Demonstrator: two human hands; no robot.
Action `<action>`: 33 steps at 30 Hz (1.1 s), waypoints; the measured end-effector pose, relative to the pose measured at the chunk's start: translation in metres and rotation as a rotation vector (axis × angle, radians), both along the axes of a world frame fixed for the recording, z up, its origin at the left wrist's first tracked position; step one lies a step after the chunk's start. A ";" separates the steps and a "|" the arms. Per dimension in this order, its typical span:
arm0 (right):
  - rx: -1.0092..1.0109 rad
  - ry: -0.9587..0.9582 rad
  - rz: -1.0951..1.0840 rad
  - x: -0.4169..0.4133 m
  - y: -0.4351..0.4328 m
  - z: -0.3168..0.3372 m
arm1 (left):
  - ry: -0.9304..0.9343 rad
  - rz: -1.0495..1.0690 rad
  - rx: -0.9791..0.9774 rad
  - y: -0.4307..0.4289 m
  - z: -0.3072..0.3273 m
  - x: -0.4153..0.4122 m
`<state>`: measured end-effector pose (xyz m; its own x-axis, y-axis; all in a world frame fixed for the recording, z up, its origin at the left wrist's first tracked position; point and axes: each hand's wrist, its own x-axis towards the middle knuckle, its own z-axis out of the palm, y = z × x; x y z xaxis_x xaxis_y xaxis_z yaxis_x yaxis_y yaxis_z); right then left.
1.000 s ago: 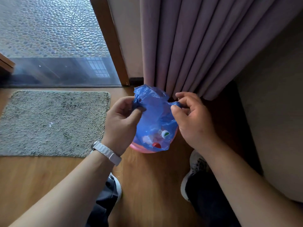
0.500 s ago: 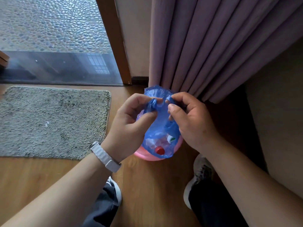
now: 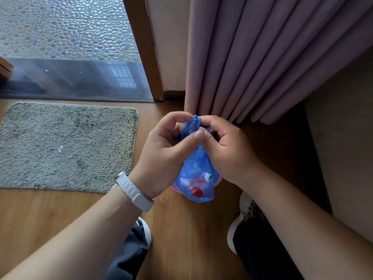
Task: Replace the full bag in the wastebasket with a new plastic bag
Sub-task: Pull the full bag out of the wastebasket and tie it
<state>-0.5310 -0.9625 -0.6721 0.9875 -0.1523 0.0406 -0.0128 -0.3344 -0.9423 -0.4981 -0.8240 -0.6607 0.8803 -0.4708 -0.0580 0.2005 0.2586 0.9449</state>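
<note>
A full blue plastic bag [image 3: 198, 168] hangs between my hands, with a red cap and bits of white and pink rubbish showing through it. My left hand [image 3: 165, 152] and my right hand [image 3: 226, 150] meet at its top and pinch the bunched mouth of the bag together. Below the bag only a thin pink edge of the wastebasket [image 3: 219, 181] shows; the rest is hidden behind the bag and my hands.
A grey doormat [image 3: 66, 146] lies on the wooden floor to the left. Mauve curtains [image 3: 262, 57] hang just behind the bag, with a wooden door frame [image 3: 145, 49] and a glass door beside them. My shoes [image 3: 245, 211] stand on either side below.
My hands have come together over the bag, gathering its open mouth into a tight bunch. The bag hangs narrower and covers more of the pink wastebasket.
</note>
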 end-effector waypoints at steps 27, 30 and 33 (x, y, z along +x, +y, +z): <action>0.023 -0.037 0.006 -0.010 -0.020 -0.006 | 0.105 0.015 0.202 -0.017 -0.016 0.005; 0.102 -0.011 0.002 -0.011 -0.016 -0.004 | 0.068 0.030 0.203 -0.016 -0.018 0.005; 0.185 -0.026 -0.046 -0.010 -0.007 -0.001 | -0.035 0.117 0.235 -0.016 -0.022 0.006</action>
<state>-0.5408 -0.9693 -0.6731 0.9783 -0.2044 0.0332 0.0011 -0.1553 -0.9879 -0.4919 -0.8397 -0.6824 0.9313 -0.3430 -0.1223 0.1484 0.0507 0.9876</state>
